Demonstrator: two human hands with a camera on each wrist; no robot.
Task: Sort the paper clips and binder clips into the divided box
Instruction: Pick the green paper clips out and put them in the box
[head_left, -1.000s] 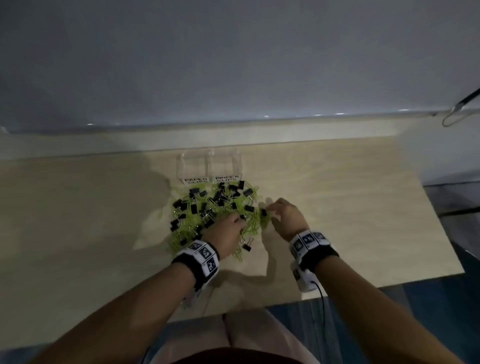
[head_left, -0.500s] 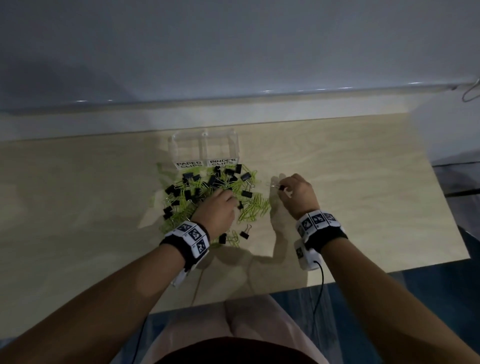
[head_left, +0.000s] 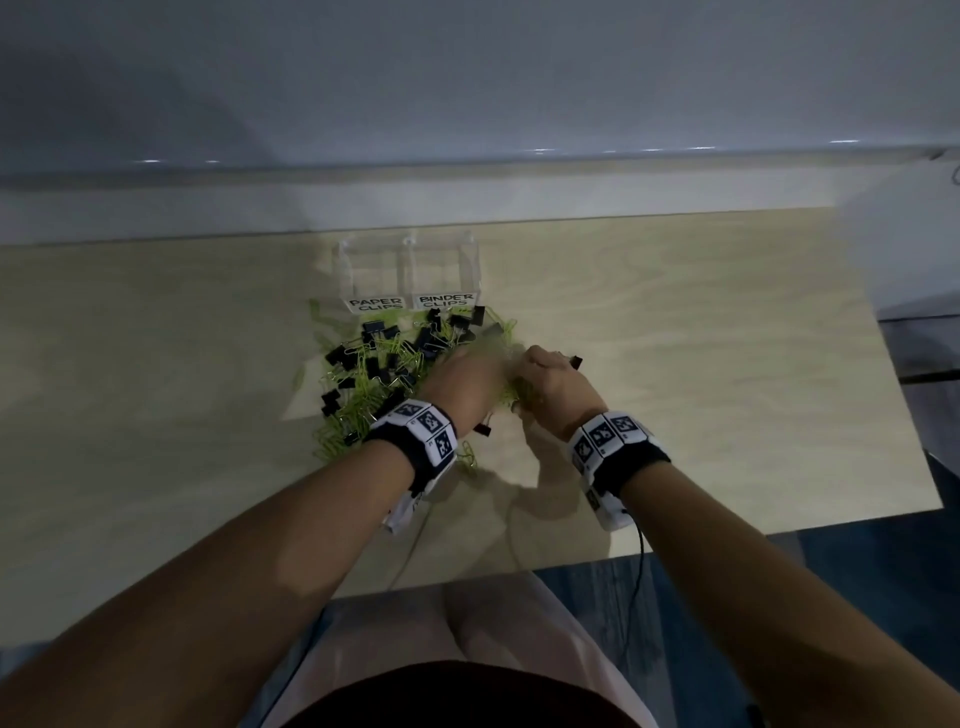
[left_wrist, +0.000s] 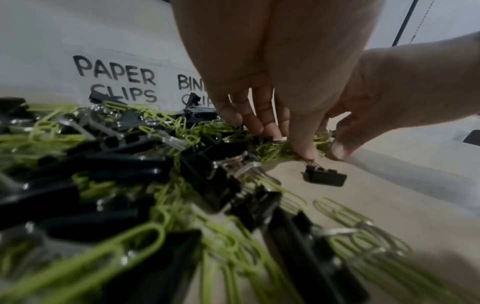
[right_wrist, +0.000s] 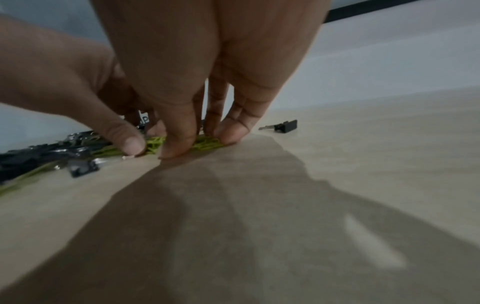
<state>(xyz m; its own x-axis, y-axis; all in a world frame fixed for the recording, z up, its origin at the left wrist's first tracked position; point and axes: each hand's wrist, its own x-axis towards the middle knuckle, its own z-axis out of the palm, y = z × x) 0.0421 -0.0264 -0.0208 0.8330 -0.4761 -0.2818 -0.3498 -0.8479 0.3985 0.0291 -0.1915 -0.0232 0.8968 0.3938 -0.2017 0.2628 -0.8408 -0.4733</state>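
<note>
A mixed pile (head_left: 384, 364) of green paper clips and black binder clips lies just in front of the clear divided box (head_left: 358, 265), which is labelled PAPER CLIPS on the left and BINDER CLIPS on the right. Both hands meet at the pile's right edge. My left hand (head_left: 462, 382) (left_wrist: 283, 142) pinches green paper clips (left_wrist: 275, 150) between thumb and fingertips. My right hand (head_left: 545, 379) (right_wrist: 182, 148) is curled over the same bunch of green paper clips (right_wrist: 207, 144), fingertips down on the table. One binder clip (head_left: 575, 359) (right_wrist: 285, 125) lies alone just right of my right hand.
Another loose binder clip (head_left: 483, 429) (left_wrist: 324, 177) lies at the near side of the pile, between my wrists. The wooden table (head_left: 727, 389) ends at a front edge close to my body. A pale wall rises behind the box.
My right hand, lifted with a binder clip half a second ago, has come back left onto the green clips; that clip now lies on the table. My left hand has shifted right.
</note>
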